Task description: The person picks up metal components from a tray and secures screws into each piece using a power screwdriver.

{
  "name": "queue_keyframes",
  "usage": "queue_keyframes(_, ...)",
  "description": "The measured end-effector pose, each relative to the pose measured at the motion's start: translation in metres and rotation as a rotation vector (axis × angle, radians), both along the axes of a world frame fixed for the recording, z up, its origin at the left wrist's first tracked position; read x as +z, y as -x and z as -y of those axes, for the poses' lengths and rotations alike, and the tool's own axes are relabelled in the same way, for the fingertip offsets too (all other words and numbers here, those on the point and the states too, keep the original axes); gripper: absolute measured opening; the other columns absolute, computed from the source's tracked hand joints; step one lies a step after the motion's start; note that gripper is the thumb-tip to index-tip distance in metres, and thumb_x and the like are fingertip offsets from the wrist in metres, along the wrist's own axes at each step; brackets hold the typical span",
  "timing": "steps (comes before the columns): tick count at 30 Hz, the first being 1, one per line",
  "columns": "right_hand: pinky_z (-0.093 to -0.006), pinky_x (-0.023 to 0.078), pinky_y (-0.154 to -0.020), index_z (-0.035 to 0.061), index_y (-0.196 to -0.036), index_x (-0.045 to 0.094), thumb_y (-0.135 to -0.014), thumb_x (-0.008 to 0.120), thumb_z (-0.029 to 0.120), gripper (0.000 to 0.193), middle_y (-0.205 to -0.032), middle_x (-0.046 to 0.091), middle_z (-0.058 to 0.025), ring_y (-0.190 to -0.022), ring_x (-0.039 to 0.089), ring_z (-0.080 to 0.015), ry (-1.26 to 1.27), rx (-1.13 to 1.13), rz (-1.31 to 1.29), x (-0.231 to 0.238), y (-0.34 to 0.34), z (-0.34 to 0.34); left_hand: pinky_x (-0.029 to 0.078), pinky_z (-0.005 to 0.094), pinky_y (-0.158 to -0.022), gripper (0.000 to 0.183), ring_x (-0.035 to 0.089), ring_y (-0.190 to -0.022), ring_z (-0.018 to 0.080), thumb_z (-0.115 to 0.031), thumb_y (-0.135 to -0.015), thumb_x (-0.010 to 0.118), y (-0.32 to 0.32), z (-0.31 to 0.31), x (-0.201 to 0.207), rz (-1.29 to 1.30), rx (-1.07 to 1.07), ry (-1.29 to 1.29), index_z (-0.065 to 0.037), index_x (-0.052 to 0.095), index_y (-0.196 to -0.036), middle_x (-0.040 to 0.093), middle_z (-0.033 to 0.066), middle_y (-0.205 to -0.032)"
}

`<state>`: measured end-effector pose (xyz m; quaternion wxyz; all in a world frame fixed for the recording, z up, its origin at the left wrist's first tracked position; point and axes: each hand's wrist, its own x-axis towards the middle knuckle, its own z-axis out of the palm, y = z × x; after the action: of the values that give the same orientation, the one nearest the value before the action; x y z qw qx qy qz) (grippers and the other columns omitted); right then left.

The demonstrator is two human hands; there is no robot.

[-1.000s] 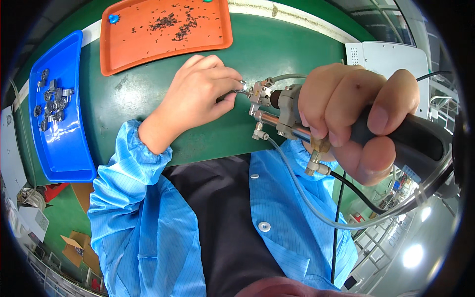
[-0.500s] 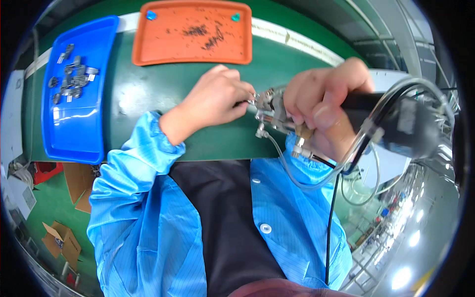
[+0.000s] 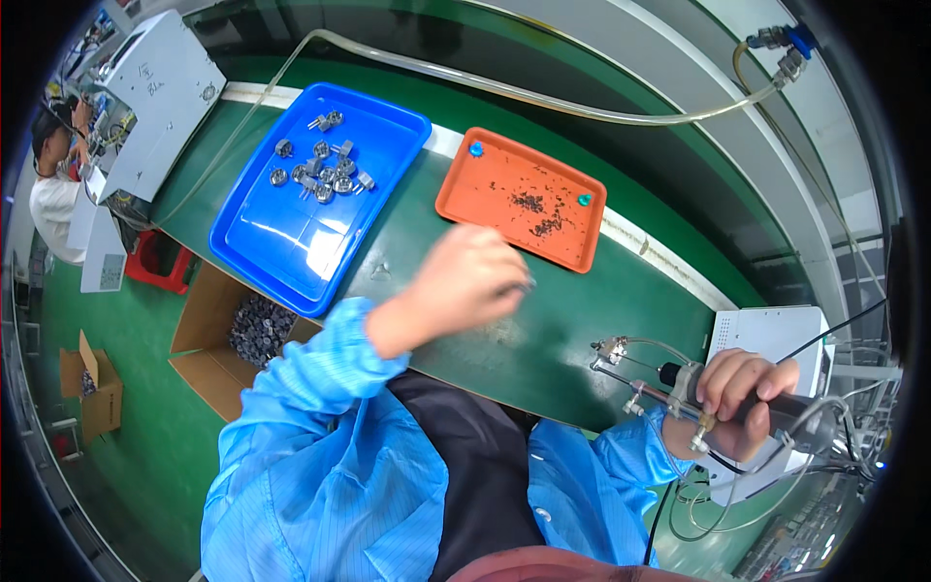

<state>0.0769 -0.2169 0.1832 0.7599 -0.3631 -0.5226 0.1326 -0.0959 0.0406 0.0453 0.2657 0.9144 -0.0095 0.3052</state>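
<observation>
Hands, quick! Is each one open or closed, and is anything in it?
Left hand: curled closed, seemingly on a shiny bit, too blurred to name.
Right hand: closed around the tool.

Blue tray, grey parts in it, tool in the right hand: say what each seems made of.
Blue tray: probably moulded plastic, glossy, judging by the bright glare on its floor.
Grey parts: likely metal, shiny, given their silvery glints; too small for certainty.
Tool in the right hand: silvery front fittings look like bare or plated metal; the smooth dark body could be plastic or coated metal.
</observation>
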Motion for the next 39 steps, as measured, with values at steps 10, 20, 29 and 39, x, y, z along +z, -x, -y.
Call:
queue_keyframes(10, -0.032, 0.041, -0.046, 0.0055, -0.097, 0.047, -0.087, 0.072, 0.016, 0.029, -0.057, 0.051, -0.0053, -0.045, 0.049, -0.0174, 0.047, -0.211, -0.112, -0.026, -0.01, -0.003, 0.05, 0.0356, -0.098, 0.017, 0.068, -0.109, 0.0228, -0.015, -0.084, 0.079, 0.086, -0.232, -0.004, -0.132, 0.384, 0.366, -0.003, 0.077, -0.096, 0.073, 0.0131, -0.118)
queue_keyframes(20, -0.0304, 0.042, -0.042, 0.0056, -0.093, 0.052, -0.077, 0.076, 0.009, 0.029, -0.057, 0.056, -0.0062, -0.042, 0.05, -0.0177, 0.027, -0.179, -0.134, -0.037, -0.02, -0.012, 0.046, 0.0441, -0.108, 0.069, 0.056, -0.127, 0.0456, -0.014, -0.084, 0.065, -0.011, -0.492, -0.081, -0.151, 0.823, -0.033, 0.002, 0.043, -0.148, 0.06, 0.0306, -0.132)
queue_keyframes(29, -0.0309, 0.051, -0.047, 0.0024, -0.093, 0.053, -0.078, 0.078, -0.001, 0.029, -0.058, 0.056, -0.0051, -0.045, 0.053, -0.0161, 0.031, -0.124, -0.047, -0.04, -0.026, -0.008, 0.052, 0.0454, -0.099, 0.05, 0.064, -0.119, 0.0345, -0.024, -0.092, 0.065, -0.048, -0.469, -0.08, -0.484, 0.949, -0.153, -0.013, 0.056, -0.14, 0.068, 0.0153, -0.127)
queue_keyframes(39, -0.0289, 0.04, -0.043, 0.0023, -0.09, 0.051, -0.079, 0.08, 0.008, 0.031, -0.057, 0.051, -0.0039, -0.046, 0.048, -0.0153, -0.044, -0.266, -0.255, -0.037, -0.007, -0.016, 0.057, 0.0349, -0.076, 0.026, 0.074, -0.081, 0.0241, -0.019, -0.087, 0.071, -0.057, -0.324, -0.022, -0.287, 0.546, 0.06, -0.006, 0.072, -0.109, 0.075, 0.0113, -0.087)
